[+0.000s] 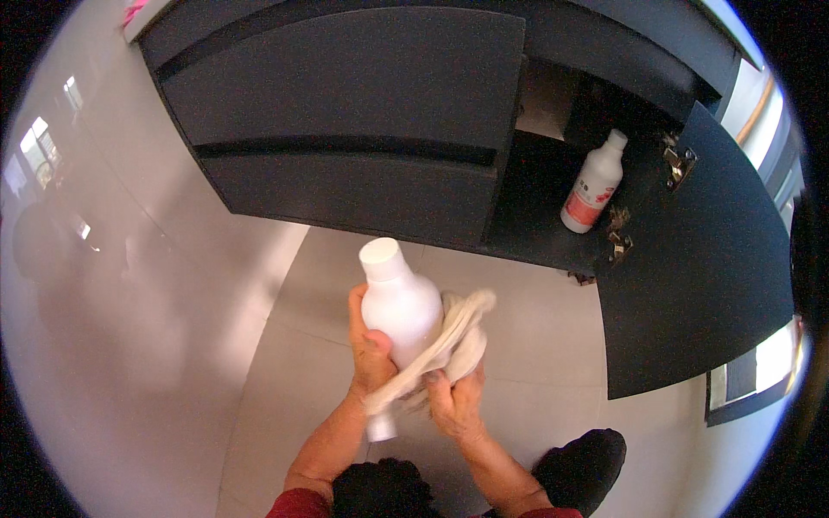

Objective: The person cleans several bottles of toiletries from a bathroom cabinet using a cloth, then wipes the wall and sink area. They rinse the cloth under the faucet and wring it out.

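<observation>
A white plastic bottle (401,311) with a white cap is held up in front of me, tilted a little to the left. My left hand (371,358) is closed round its left side, the thumb across the front. In my right hand (456,401) is a bunched cream cloth (466,337), pressed against the bottle's lower right side. The cloth hides the bottle's lower part and is slightly blurred. Below it a small white end (380,427) sticks out; I cannot tell what it belongs to.
A dark cabinet (345,86) stands ahead, its right door (699,268) swung open on metal hinges (678,164). Inside stands another white bottle (592,186) with a pink-red label. Pale tiles (302,363) cover the floor. My dark shoe (583,470) is at the lower right.
</observation>
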A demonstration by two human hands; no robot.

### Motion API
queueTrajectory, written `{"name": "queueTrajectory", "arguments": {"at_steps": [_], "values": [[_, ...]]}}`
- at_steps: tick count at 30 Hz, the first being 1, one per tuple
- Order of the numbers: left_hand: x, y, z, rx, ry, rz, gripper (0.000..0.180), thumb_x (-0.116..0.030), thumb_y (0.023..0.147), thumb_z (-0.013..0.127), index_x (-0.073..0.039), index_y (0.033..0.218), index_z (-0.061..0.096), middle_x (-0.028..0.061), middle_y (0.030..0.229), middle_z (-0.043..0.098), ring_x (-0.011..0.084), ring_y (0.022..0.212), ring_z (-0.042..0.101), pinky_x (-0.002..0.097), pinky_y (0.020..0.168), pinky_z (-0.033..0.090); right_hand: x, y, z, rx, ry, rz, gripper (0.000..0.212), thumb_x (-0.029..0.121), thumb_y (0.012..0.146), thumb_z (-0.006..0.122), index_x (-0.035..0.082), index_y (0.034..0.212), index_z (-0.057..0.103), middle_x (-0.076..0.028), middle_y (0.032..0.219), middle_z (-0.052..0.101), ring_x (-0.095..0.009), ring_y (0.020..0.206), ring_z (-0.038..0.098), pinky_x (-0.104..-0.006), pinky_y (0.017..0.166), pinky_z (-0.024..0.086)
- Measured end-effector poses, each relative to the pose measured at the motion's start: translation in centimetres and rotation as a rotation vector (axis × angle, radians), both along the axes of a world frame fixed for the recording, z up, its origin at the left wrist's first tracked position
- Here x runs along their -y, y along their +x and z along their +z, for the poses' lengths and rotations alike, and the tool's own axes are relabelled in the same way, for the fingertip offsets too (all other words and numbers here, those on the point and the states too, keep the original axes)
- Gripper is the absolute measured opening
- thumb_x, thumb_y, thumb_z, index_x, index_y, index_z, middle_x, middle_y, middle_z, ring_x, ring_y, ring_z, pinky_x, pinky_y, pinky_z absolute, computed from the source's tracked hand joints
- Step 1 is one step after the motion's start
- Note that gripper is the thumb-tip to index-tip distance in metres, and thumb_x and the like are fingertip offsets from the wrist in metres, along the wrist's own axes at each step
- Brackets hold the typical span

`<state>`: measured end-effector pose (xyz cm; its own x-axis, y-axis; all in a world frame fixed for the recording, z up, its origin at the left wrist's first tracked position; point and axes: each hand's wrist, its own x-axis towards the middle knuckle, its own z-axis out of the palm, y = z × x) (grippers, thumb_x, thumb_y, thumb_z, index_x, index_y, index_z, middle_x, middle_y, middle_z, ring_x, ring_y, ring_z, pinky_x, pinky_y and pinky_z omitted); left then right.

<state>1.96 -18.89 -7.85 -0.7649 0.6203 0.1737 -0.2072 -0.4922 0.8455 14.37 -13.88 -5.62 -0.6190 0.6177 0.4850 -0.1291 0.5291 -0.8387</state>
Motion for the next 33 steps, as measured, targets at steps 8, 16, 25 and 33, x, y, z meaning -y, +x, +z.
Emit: {"name": "queueTrajectory", "arguments": {"at_steps": [8, 16, 25, 33], "values": [[0.9, 1.1, 5.0, 0.087, 0.205, -0.207, 0.088, -0.070, 0.076, 0.038, -0.003, 0.132, 0.021, 0.0120, 0.115, 0.049, 0.0189, 0.105, 0.049, 0.0321, 0.088, 0.041, -2.0, -0.9, -2.3, 0.117, -0.720, 0.169, 0.070, 0.029, 0.064, 0.075, 0.003, 0.120, 0.041, -0.010, 0.103, 0.056, -0.021, 0.094, 0.055, -0.0345, 0.080, 0.045], [-0.3, 3.8, 6.7, 0.062, 0.011, 0.195, 0.052, -0.013, 0.071, 0.069, -0.001, 0.115, 0.043, 0.0087, 0.100, 0.052, 0.0165, 0.096, 0.050, 0.0332, 0.089, 0.040, -1.5, 0.4, -3.4, -0.046, -0.169, -0.074, 0.074, 0.022, 0.064, 0.076, 0.004, 0.124, 0.037, -0.016, 0.119, 0.044, -0.031, 0.110, 0.045, -0.0434, 0.093, 0.037], [0.2, 2.8, 4.2, 0.003, -0.132, -0.109, 0.071, -0.016, 0.063, 0.077, -0.004, 0.121, 0.039, 0.0060, 0.105, 0.053, 0.0147, 0.097, 0.052, 0.0304, 0.085, 0.043, -3.9, -0.9, 1.0, -0.033, -0.105, 0.139, 0.066, 0.036, 0.076, 0.060, 0.001, 0.125, 0.036, -0.019, 0.124, 0.034, -0.037, 0.120, 0.030, -0.0436, 0.102, 0.023], [0.0, 3.0, 4.1, -0.181, -0.012, -0.224, 0.086, -0.019, 0.056, 0.083, -0.004, 0.126, 0.035, 0.0076, 0.112, 0.051, 0.0168, 0.106, 0.048, 0.0319, 0.093, 0.037, -8.3, -3.3, 5.7, 0.154, -0.547, 0.360, 0.056, 0.025, 0.070, 0.071, 0.000, 0.116, 0.049, -0.017, 0.109, 0.057, -0.026, 0.099, 0.055, -0.0335, 0.091, 0.040]]}}
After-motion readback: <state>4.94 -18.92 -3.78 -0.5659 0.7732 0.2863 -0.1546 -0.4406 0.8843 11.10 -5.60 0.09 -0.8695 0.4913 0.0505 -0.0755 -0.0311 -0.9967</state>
